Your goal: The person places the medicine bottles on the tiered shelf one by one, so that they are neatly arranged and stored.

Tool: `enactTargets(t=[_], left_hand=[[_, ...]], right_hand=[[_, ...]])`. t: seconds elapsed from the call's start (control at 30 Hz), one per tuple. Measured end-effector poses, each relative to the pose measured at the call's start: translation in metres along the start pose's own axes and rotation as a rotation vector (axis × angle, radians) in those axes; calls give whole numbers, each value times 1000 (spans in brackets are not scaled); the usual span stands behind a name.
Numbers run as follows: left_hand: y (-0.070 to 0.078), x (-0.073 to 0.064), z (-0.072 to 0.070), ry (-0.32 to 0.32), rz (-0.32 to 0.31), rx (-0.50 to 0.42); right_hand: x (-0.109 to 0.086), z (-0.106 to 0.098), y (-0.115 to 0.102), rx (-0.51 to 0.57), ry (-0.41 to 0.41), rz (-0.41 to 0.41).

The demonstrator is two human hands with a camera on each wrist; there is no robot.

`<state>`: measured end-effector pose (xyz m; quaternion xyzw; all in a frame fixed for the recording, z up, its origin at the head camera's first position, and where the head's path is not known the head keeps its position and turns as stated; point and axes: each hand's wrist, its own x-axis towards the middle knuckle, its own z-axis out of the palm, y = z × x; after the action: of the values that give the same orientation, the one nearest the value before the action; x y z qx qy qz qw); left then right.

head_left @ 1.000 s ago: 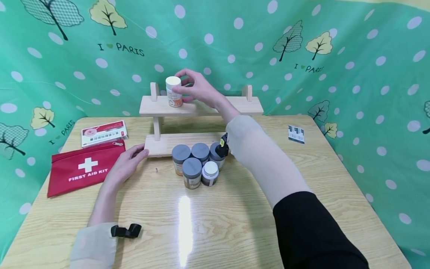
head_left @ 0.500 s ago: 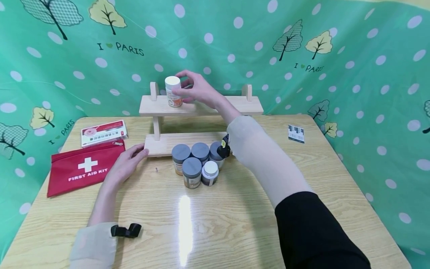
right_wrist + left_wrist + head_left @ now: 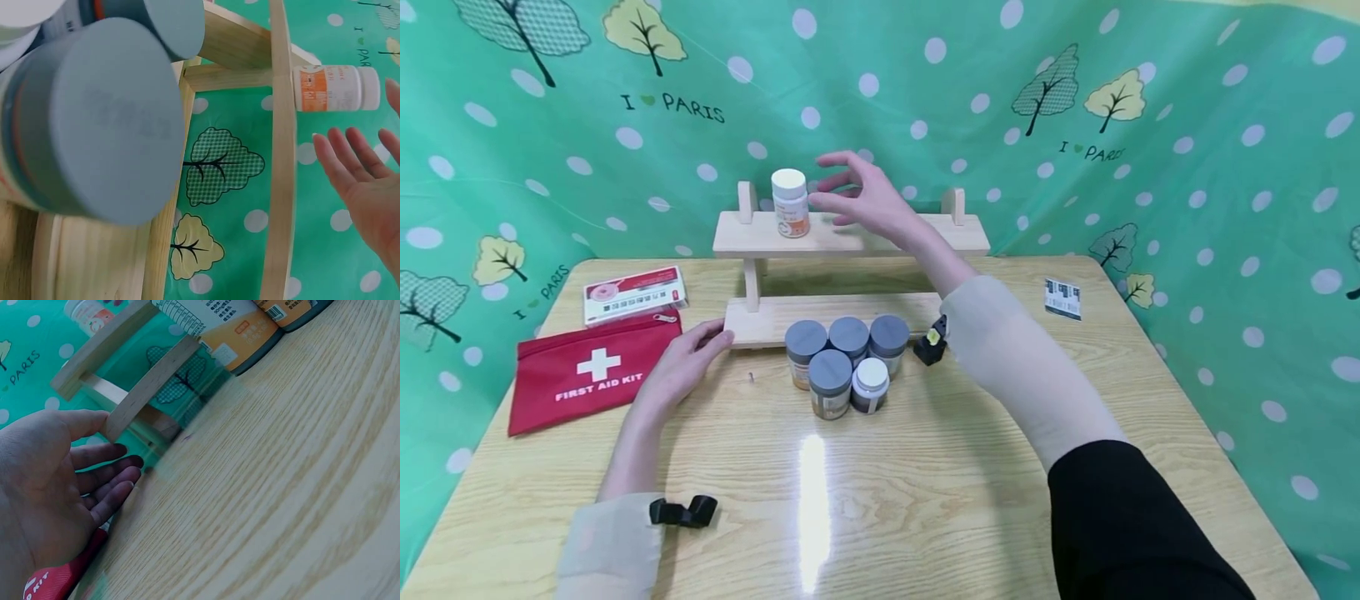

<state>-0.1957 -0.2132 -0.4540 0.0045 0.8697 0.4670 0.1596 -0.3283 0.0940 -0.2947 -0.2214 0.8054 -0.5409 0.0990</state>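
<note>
White btl (image 3: 791,208) upright on rack (image 3: 891,242), contents hidden; R hand (image 3: 867,197) loose alongside, L hand (image 3: 680,367) loose, touching rack.

Green dotted cloth (image 3: 895,50) hangs behind a glare-streaked wood-grain table (image 3: 910,500).

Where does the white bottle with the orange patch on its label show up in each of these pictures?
Head: the white bottle stands upright, left of centre in the upper half, on top of the wooden shelf.
Left wrist: small, near the top left corner.
Right wrist: upper right, appearing sideways.
Shared landmark: the wooden shelf, visible in all three.
</note>
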Motion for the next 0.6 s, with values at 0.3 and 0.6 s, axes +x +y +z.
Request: enactTargets(t=[0.3,0.6], left_hand=[[3,-1,0,4,4,0],[4,-3,0,13,0,1]], right_hand=[[-37,-10,12,148,151,-96],[-91,-10,29,180,244,-177]])
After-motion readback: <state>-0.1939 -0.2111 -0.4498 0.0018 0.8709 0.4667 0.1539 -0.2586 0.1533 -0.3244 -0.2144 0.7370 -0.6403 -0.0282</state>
